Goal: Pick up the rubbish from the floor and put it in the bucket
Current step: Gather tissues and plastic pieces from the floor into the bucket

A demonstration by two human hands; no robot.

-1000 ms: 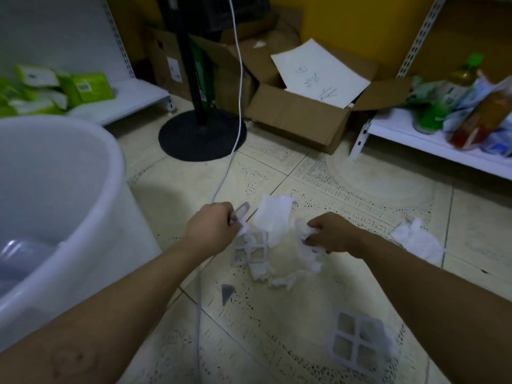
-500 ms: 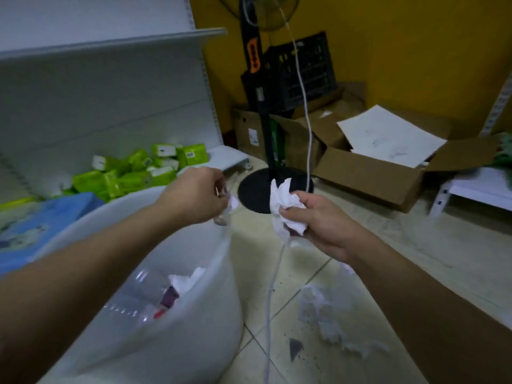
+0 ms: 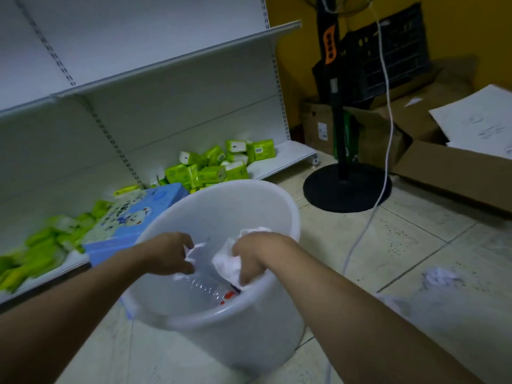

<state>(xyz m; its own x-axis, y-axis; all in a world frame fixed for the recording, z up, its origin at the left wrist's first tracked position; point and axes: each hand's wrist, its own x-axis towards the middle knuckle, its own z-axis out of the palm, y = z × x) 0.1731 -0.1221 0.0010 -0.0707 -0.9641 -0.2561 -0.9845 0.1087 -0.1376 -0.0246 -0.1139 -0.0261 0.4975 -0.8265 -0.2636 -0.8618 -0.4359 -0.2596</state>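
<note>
A white plastic bucket stands on the tiled floor in front of me. Both my hands are over its open mouth. My left hand grips a small white plastic piece. My right hand grips a crumpled white tissue, which hangs just inside the rim. In the bucket lie a clear plastic bottle and other scraps. More crumpled tissue lies on the floor to the right.
A white shelf unit with green packets and a blue box stands to the left. A black fan base and its white cable lie behind the bucket. Open cardboard boxes sit at the right.
Both hands lifted rubbish from the floor and swung left to the bucket. They moved from beside its rim to directly over its mouth, and my view turned with them.
</note>
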